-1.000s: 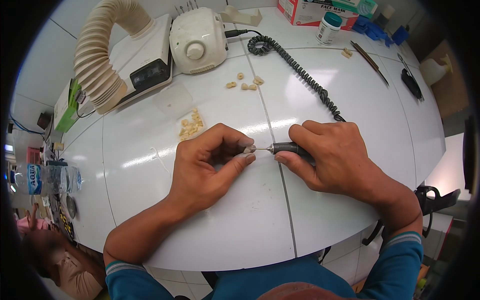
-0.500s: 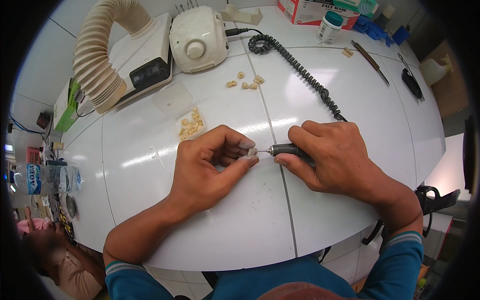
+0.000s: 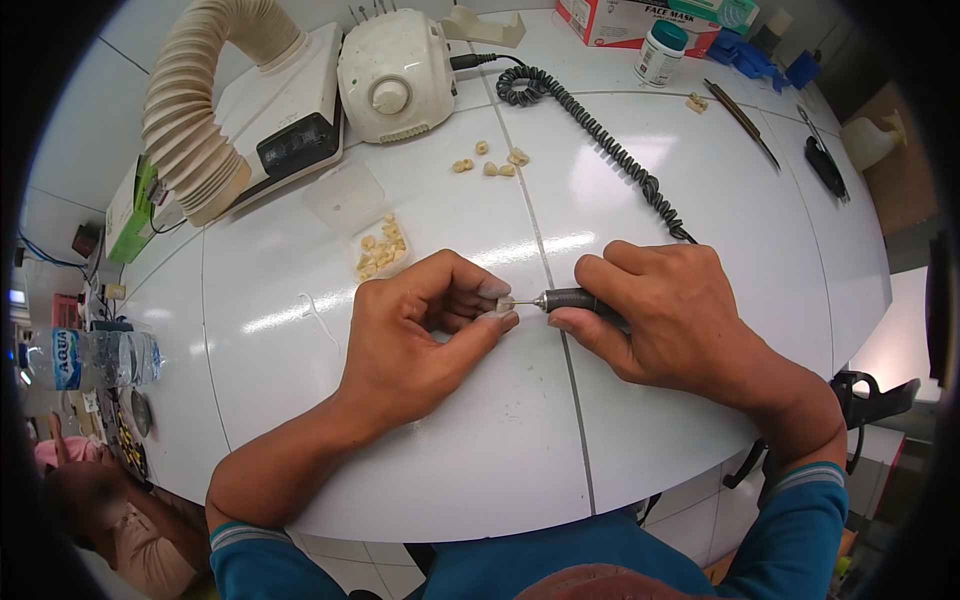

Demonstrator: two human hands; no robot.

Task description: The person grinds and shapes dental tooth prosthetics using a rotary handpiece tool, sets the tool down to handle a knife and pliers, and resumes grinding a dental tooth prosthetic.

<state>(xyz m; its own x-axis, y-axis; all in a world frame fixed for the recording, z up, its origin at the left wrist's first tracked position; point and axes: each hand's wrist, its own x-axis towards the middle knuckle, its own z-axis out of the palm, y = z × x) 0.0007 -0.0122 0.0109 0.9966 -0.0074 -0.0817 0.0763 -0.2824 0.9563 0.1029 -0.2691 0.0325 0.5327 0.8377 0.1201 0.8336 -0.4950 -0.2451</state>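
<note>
Between the thumb and fingertips of my left hand is a small pale dental crown, partly hidden by the fingers. My right hand is wrapped round a black rotary handpiece, held level. Its thin metal bur points left and reaches the crown; whether it touches inside or at the edge I cannot tell. Past my left hand, a clear plastic box with its lid open holds several yellowish tooth-shaped pieces. More such pieces lie loose farther back.
A white control unit stands at the back, with a coiled black cord running towards the handpiece. Left of it is a ribbed hose over a white machine. A jar, a face mask box and a brown pen-like tool lie back right.
Almost nothing differs. Both hands keep their places, with the crown and the handpiece's bur still together; the view has shifted very slightly.
</note>
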